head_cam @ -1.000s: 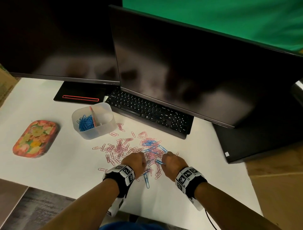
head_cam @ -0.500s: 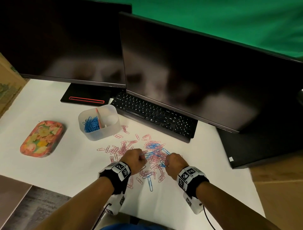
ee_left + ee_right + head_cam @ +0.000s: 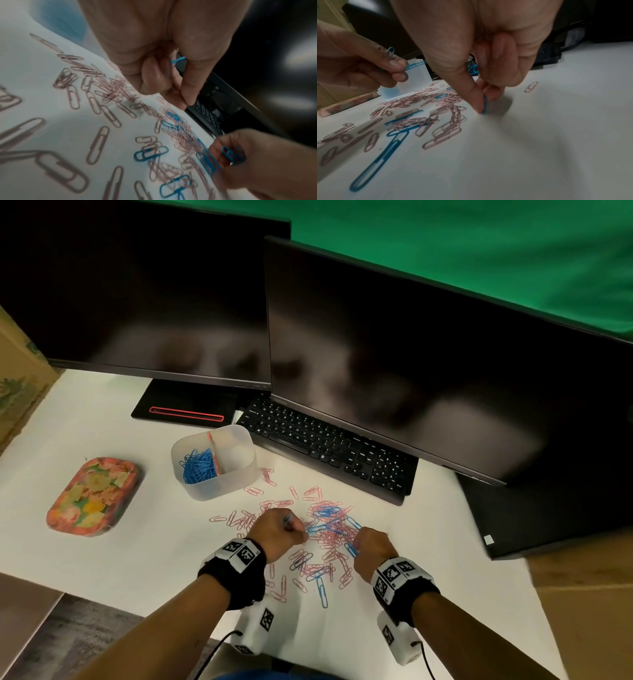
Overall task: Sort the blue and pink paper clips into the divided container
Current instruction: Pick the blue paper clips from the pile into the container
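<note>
Container (image 3: 219,486): blue clips (image 3: 198,465) left of divider, right side bare. Mixed clips (image 3: 327,529) loose on surface (image 3: 102,559). Left hand (image 3: 277,534), right hand (image 3: 371,547): each pinching blue clips.

White table (image 3: 102,542) carries scattered paper clips (image 3: 322,529) (pink, blue), container (image 3: 214,462), keyboard (image 3: 329,445).

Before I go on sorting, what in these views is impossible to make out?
- Right half of the translucent divided container: head view too small and frosted to show whether pink clips lie inside.
- Number of blue paper clips in the left hand's grip: curled fingers hide them in every view.
- Right hand: left wrist view too blurred to count its blue clips.
</note>
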Tool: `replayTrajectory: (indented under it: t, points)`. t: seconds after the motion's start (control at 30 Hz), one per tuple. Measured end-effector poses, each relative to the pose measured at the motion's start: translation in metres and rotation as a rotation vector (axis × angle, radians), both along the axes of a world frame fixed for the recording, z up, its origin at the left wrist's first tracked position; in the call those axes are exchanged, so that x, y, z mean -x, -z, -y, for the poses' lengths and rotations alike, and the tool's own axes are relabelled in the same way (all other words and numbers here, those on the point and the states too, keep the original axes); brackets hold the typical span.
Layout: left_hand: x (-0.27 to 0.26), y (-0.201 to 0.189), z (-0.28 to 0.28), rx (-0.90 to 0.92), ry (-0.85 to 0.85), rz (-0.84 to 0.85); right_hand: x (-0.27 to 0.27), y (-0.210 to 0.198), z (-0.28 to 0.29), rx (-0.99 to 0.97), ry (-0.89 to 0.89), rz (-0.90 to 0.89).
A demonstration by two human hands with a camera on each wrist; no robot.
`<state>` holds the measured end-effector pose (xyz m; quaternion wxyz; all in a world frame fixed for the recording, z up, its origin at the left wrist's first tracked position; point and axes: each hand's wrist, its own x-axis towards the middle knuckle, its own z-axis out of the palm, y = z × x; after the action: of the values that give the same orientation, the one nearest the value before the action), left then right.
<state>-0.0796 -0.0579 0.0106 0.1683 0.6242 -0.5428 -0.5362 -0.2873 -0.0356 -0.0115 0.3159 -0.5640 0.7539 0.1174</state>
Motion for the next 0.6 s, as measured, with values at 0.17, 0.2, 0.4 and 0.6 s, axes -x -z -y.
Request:
replayTrajectory:
  t: [0.17,0.2,0.4,0.6]
  points:
    - [-0.019,-0.012,0.006,-0.116,-0.11,-0.172,-0.004,-0.003,-0.007,0.005,-0.052,-0.018]
    - [-0.024,-0.016,0.007,-0.147,-0.161,-0.22,-0.007,-0.007,-0.006,0.009,-0.061,-0.013]
    - [-0.075,-0.044,0.025,-0.243,-0.562,-0.571,-0.069,-0.055,0.042,0.156,-0.137,0.276]
    - [-0.118,-0.071,0.067,-0.192,-0.717,-0.422,-0.177,-0.076,0.116,0.045,-0.088,0.624]
